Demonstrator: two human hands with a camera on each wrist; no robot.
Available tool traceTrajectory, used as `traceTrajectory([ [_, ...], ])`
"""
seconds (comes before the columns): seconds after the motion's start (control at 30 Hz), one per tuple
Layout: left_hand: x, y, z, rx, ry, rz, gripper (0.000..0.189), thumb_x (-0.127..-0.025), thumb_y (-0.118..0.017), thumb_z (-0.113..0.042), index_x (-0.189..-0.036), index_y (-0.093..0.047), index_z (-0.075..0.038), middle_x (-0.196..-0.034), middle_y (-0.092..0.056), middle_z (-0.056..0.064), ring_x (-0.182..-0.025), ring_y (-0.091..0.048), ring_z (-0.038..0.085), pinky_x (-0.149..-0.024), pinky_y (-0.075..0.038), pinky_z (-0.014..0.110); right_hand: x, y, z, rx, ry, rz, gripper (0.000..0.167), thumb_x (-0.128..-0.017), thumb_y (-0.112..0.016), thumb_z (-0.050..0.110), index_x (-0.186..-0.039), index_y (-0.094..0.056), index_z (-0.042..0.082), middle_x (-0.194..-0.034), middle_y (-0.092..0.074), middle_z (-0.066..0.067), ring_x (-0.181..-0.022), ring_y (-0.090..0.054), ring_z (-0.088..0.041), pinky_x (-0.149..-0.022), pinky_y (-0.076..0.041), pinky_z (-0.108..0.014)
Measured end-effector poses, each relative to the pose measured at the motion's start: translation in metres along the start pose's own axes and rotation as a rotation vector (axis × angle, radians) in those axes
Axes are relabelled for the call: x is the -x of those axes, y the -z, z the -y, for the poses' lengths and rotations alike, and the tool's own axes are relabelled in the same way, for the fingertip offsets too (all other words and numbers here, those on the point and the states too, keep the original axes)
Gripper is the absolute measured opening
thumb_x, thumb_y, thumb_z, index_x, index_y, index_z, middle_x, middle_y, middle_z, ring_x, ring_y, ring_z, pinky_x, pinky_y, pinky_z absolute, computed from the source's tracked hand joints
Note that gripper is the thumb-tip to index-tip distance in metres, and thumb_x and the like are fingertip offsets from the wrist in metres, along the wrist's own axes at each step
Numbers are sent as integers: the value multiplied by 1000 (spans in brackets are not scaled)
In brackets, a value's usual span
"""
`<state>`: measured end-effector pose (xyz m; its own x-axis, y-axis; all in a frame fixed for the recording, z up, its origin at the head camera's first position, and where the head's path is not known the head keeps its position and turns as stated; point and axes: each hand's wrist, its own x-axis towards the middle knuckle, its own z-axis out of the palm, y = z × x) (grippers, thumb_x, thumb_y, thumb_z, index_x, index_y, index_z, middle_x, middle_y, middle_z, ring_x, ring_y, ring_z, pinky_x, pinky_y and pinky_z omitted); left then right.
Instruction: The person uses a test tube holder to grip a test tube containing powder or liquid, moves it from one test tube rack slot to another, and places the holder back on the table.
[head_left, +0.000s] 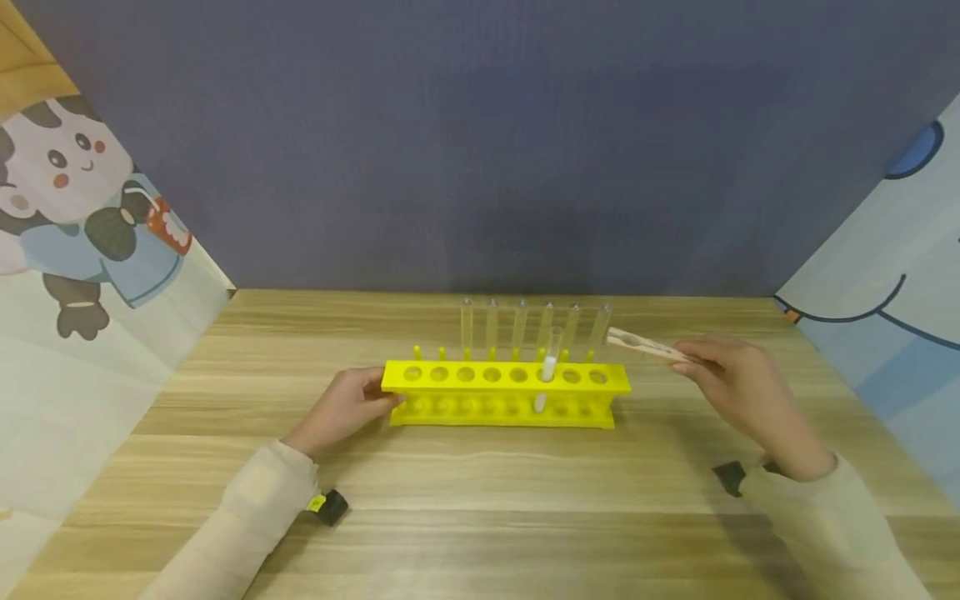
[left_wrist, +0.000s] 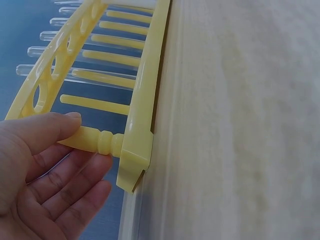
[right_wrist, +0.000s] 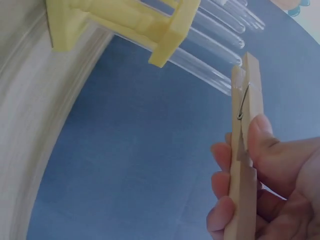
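A yellow test tube rack (head_left: pixel 505 386) stands on the table, with one upright test tube (head_left: pixel 550 367) holding white material in a hole right of its middle. Several clear test tubes (head_left: pixel 521 325) sit upside down on the pegs along its back. At the left end, my left hand (head_left: pixel 347 407) grips the rack's end post (left_wrist: pixel 85 138) between thumb and fingers. My right hand (head_left: pixel 738 387) holds a wooden test tube clamp (head_left: pixel 647 345), thumb on one side and fingers curled round the other. In the right wrist view the clamp's tip overlaps the end of the nearest upside-down tube (right_wrist: pixel 200 71).
The wood-grain table (head_left: pixel 480 508) runs back to a dark blue wall panel (head_left: pixel 480 167). Printed cartoon panels stand at the left (head_left: pixel 90 200) and right (head_left: pixel 885 283). Black wrist devices show beneath both sleeves.
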<state>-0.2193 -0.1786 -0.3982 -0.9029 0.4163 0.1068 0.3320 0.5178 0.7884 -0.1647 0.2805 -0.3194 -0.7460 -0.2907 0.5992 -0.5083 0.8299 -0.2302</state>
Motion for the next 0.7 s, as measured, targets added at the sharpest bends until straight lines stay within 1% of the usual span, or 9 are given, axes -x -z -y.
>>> traceTrajectory([
  [0.1, 1, 0, 0, 8, -2, 5, 31, -87, -67, -10, -117, -64, -6, -116, -66, 10, -103, -62, 21, -86, -53, 32, -3, 1, 4, -13, 14, -1, 26, -69, -77, -6, -95, -71, -7, -81, -69, -13, -61, -51, -4, -53, -41, -9],
  [0.13, 1, 0, 0, 11, 1, 5, 31, -87, -67, -10, -117, -64, -6, -116, -66, 9, -103, -62, 21, -86, -53, 32, -4, 2, 5, -20, 19, 0, 26, -69, -76, -6, -95, -71, -8, -79, -68, -12, -59, -48, -2, -51, -39, -9],
  [0.33, 2, 0, 1, 22, -9, -2, 31, -86, -68, -12, -117, -64, -5, -116, -66, 10, -104, -62, 21, -88, -53, 33, -11, 4, 12, -30, 49, -8, 26, -69, -76, -6, -94, -71, -7, -72, -64, -6, -55, -38, -2, -47, -33, -13],
  [0.43, 2, 0, 1, 16, -10, -6, 32, -86, -68, -12, -117, -64, -6, -116, -66, 9, -104, -62, 21, -87, -53, 33, -14, 4, 16, -20, 60, -11, 26, -68, -77, -6, -94, -71, -6, -71, -64, -5, -55, -38, -2, -47, -32, -13],
  [0.7, 0, 0, 2, -11, -12, -8, 30, -86, -68, -11, -116, -65, -6, -113, -67, 9, -99, -63, 19, -83, -54, 30, -25, 3, 28, 3, 79, -33, 27, -69, -78, -3, -95, -72, -4, -78, -69, -11, -54, -43, -5, -49, -35, -12],
])
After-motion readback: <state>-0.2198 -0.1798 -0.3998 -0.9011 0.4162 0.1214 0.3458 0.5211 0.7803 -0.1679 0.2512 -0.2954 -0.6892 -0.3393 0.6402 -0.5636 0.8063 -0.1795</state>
